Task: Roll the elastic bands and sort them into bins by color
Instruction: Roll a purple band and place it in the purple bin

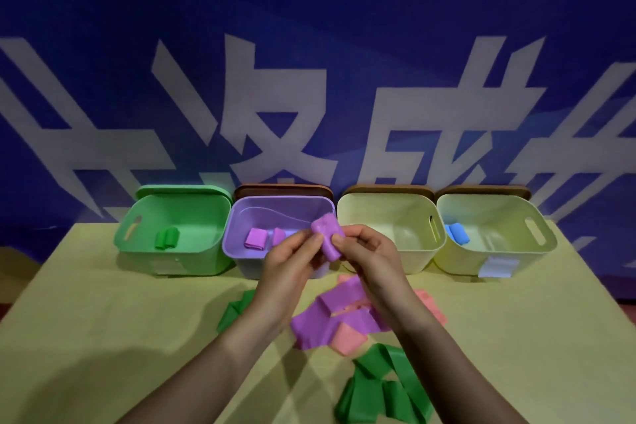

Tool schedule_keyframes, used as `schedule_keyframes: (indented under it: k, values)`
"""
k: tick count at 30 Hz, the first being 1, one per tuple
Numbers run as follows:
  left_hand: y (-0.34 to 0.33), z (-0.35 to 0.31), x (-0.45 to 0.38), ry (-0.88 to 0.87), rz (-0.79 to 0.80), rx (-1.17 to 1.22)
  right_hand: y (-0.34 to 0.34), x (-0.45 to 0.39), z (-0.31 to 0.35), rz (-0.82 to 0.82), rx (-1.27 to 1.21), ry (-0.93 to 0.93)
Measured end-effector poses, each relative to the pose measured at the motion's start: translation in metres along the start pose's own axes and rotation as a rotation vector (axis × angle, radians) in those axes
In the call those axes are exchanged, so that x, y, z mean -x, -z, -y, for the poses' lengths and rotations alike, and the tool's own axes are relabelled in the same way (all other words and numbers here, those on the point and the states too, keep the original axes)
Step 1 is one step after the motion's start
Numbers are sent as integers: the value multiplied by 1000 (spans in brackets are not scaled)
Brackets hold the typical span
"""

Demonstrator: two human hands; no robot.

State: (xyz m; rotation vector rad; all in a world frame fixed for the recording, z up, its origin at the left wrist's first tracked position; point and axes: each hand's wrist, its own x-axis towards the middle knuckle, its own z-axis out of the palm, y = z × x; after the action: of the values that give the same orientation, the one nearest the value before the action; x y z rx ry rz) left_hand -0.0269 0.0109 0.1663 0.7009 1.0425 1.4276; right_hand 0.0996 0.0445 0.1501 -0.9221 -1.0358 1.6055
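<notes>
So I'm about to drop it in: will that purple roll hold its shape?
Probably soft: the purple roll looks squashed between both hands' fingers. It may loosen once released, since nothing visibly fastens it. The rolls in the purple bin have kept their shape.

Purple roll, purple bin — green bin, yellow-green tablecloth

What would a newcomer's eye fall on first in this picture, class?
First, the two hands, left and right, holding a purple roll at centre, in front of the purple bin. Behind runs a row of four bins, with the green bin at far left. Loose purple, pink and green bands lie on the table below the hands.
</notes>
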Motion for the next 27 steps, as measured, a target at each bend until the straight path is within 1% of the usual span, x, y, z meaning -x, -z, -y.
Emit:
schedule_keyframes:
  k: [4, 6, 9, 12, 15, 17, 18, 20, 22, 23, 25, 27]
  values:
    - [29, -14, -17, -23, 21, -68, -32, -14, -9, -26, -66, -6]
    - [44, -17, -26, -10, 30, -40, -46, -20, -17, -47, -111, -47]
    - [61, -19, -38, 19, 68, -10, -59, -32, -32, -28, -199, -141]
    - [72, -16, -54, 72, 76, 21, -63, -46, -44, -25, -288, -216]
    - [82, -13, -75, 130, 79, 38, -64, -65, -52, -30, -303, -276]
    - [90, -10, -93, 165, 88, -17, -65, -80, -58, -46, -302, -323]
    - [96, -6, -104, 173, 88, -98, -63, -86, -61, -64, -283, -345]
    - [109, 2, -126, 203, 95, -285, -59, -102, -69, -107, -161, -381]
    - [123, 10, -150, 270, 123, -394, -51, -121, -76, -106, 54, -412]
    - [129, 13, -162, 277, 147, -459, -48, -131, -79, -88, 163, -416]
    - [140, 15, -182, 220, 130, -649, -45, -154, -86, -98, 347, -437]
    - [152, 13, -196, 76, -6, -822, -40, -178, -102, -207, 496, -514]
